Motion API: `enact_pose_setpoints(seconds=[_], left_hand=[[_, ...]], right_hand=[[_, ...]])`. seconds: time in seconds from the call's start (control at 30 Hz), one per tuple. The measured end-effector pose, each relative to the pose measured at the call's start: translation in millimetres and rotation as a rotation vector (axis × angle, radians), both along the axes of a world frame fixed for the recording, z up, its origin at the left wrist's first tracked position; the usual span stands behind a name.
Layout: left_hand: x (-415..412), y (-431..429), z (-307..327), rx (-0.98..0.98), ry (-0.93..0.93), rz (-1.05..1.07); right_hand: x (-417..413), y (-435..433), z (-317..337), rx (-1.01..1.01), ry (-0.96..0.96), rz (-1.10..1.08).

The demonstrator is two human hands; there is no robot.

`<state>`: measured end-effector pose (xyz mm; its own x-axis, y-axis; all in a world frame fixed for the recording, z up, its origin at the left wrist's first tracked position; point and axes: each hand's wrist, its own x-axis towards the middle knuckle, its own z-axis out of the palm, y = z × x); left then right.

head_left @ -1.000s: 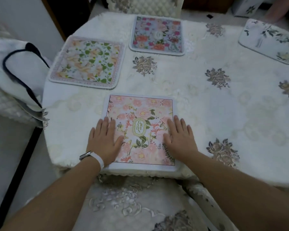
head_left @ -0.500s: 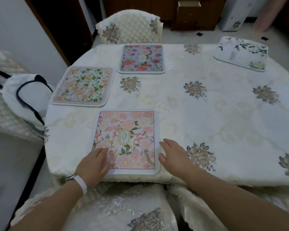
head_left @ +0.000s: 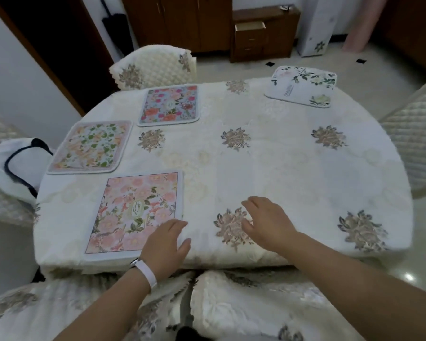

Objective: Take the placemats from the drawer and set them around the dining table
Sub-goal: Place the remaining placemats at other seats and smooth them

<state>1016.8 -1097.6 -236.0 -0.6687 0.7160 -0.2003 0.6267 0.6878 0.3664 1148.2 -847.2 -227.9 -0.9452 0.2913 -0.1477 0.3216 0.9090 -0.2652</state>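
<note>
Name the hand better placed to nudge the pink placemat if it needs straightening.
Left hand: its fingers overlap the pink placemat at its near right corner. The right hand hovers over bare tablecloth, farther away.

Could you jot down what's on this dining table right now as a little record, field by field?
table: oval, covered with a cream embroidered cloth
placemats laid: four
pink floral placemat: near edge, in front of the person
green leaf placemat: left side
blue rose placemat: far left, before a quilted chair
white leafy placemat: far right corner
left hand: empty, partly over the pink placemat's near right corner
right hand: empty, open above the cloth
drawer: pulled open in the cabinet behind
</note>
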Motion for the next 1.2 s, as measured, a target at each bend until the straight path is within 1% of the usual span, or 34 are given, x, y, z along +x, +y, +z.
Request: enact_pose_setpoints(seconds=[0.2, 0.3, 0.47, 0.6, 0.73, 0.87, 0.97, 1.2], left_hand=[[43, 65, 16, 0.009, 0.148, -0.112], [59, 91, 23, -0.013, 0.189, -0.173], [70, 112, 36, 0.002, 0.221, -0.237], [65, 115, 41, 0.038, 0.274, -0.275], [54, 116, 38, 0.095, 0.264, -0.280], [52, 122, 27, 0.098, 0.237, -0.300], [63, 130, 26, 0.116, 0.234, -0.321], [89, 172, 33, 0.115, 0.245, -0.393]], right_hand=[[62, 44, 13, 0.044, -0.012, -0.026], [83, 55, 20, 0.046, -0.015, -0.048], [101, 58, 29, 0.044, -0.024, -0.089], [101, 56, 37, 0.089, -0.021, -0.114], [100, 49, 46, 0.127, -0.028, -0.134], [105, 50, 49, 0.152, -0.014, -0.194], [116, 52, 50, 0.147, -0.052, -0.214], [152, 87, 55, 0.137, -0.043, -0.295]])
